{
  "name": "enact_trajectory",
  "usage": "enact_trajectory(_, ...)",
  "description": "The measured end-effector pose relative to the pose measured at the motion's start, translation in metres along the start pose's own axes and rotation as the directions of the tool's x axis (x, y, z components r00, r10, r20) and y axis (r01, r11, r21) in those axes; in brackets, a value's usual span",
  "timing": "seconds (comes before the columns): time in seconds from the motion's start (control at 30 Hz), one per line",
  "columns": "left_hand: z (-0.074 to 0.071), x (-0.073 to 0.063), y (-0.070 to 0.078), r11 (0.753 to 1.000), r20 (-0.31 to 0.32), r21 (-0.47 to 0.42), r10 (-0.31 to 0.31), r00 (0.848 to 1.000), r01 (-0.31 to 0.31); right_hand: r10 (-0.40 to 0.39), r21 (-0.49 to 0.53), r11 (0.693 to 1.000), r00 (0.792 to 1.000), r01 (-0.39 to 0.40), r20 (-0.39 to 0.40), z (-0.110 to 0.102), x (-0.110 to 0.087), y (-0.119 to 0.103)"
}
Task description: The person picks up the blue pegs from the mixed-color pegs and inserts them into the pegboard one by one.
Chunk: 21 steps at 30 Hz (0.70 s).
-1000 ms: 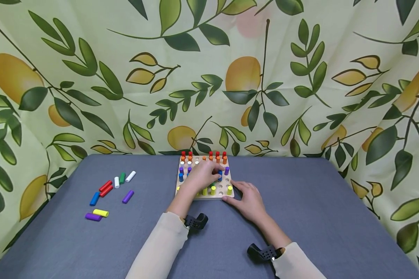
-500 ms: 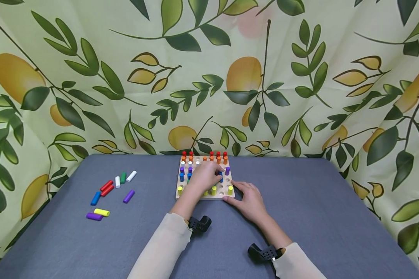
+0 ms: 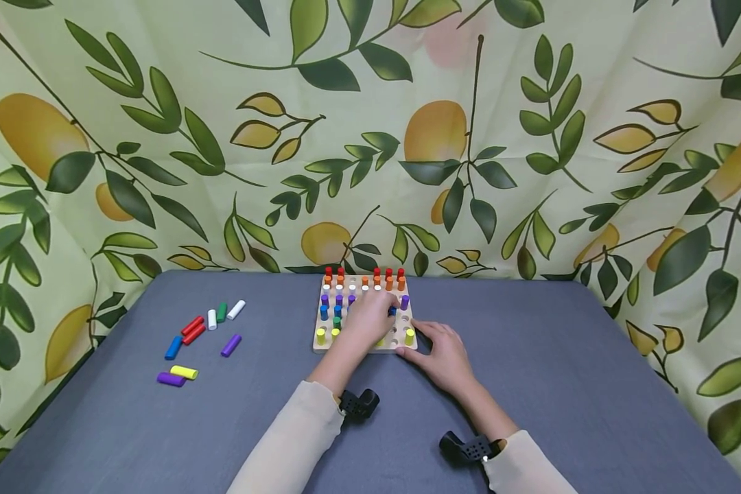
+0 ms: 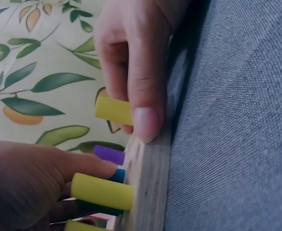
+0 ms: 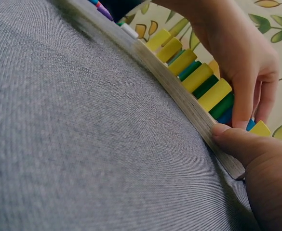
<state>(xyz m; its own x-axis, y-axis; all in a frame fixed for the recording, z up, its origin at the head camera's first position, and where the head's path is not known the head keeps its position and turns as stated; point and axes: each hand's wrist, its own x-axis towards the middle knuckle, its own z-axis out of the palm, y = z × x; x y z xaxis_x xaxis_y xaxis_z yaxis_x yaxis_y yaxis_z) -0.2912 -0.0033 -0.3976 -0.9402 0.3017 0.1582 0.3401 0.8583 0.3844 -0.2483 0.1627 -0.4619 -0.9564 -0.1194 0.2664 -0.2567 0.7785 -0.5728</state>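
Observation:
A light wooden pegboard (image 3: pixel 401 329) stands on the table with coloured pegs upright in rows. My left hand (image 3: pixel 370 317) reaches over it, thumb and finger pinching a blue peg (image 3: pixel 392 311) low against the board near its right side; in the right wrist view the blue peg (image 5: pixel 250 125) shows only partly between the digits. My right hand (image 3: pixel 441 353) holds the board's near right corner, thumb on the front edge and fingers along the side. Yellow pegs (image 4: pixel 102 191) line the front row. Some pegs and holes are hidden under the left hand.
Loose pegs lie on the grey table (image 3: pixel 253 425) to the left: red (image 3: pixel 193 325), white (image 3: pixel 237 309), green (image 3: pixel 221 313), blue (image 3: pixel 173 348), purple (image 3: pixel 231 345) and yellow (image 3: pixel 184 372). A leaf-patterned cloth (image 3: pixel 370 206) hangs behind the table.
My left hand has shifted slightly right and lower at the blue peg, which now shows less between its fingers. My right hand keeps its hold on the board's corner.

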Motion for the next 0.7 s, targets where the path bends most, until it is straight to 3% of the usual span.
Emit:
enact_trajectory(0.23,-0.016,-0.019,0.0,0.999,-0.004,0.025,0.027,1.0,-0.027,0.002,0.001,1.0,1.0,-0.002,0.011,-0.003,0.0,-0.001)
enact_trajectory(0.4,-0.042,-0.042,-0.002,0.994,-0.046,0.068,0.091,0.995,-0.087,-0.002,-0.017,1.0,1.0,0.002,0.002,-0.008,-0.002,0.002)
enact_trajectory(0.7,-0.09,-0.091,-0.041,0.983,-0.126,0.179,0.06,0.99,-0.037,-0.025,-0.007,1.0,0.999,0.025,0.023,-0.002,0.0,-0.001)
